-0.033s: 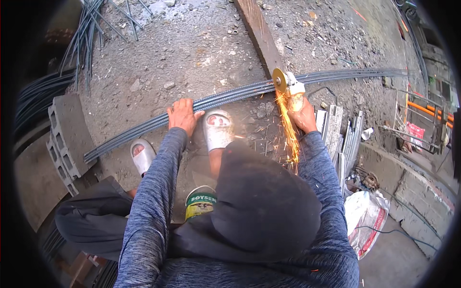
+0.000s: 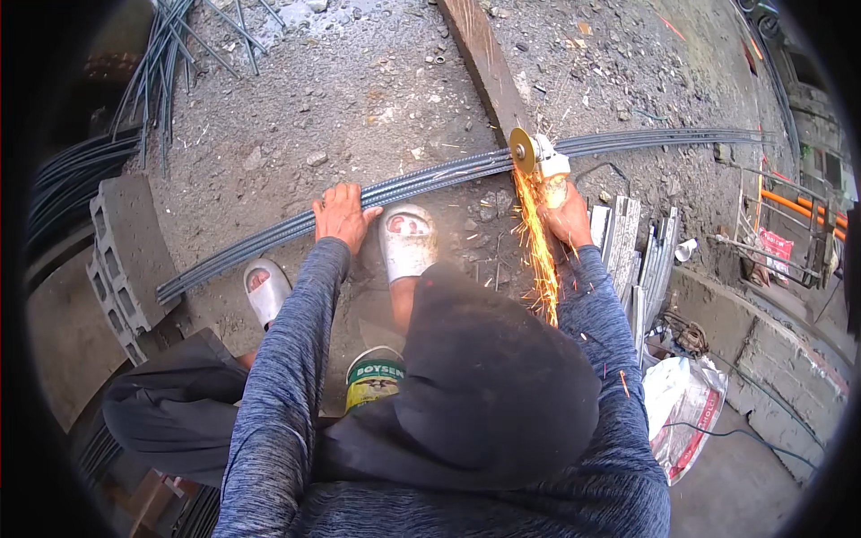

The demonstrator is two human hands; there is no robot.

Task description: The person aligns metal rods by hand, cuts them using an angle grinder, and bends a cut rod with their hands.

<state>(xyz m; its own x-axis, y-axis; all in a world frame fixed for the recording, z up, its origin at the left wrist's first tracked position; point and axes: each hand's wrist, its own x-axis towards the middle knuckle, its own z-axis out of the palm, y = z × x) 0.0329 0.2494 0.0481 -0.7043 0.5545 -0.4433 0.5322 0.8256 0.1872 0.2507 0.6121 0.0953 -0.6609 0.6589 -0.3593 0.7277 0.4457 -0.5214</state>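
Note:
A bundle of ribbed steel rebar rods (image 2: 439,177) runs across in front of me. My left hand (image 2: 343,217) is closed over the near part of the bundle, its thumb pointing right along the rods. In my right hand (image 2: 567,222) is an angle grinder (image 2: 553,168), held by its body. Its yellowish cutting disc (image 2: 521,150) meets the rods right of the middle. Orange sparks (image 2: 540,269) stream from the disc down toward my right forearm. The exact contact point is hidden behind the disc.
The rods' left end lies by a concrete hollow block (image 2: 134,242). A wooden plank (image 2: 484,67) lies beneath the rods. My slippered feet (image 2: 408,242) and a paint can (image 2: 375,381) are close by. Metal profiles (image 2: 619,242) and a white sack (image 2: 691,412) are at right.
The spark stream has shifted slightly in shape, with a few stray sparks now over my right sleeve. Both hands, the grinder and the rods look unmoved.

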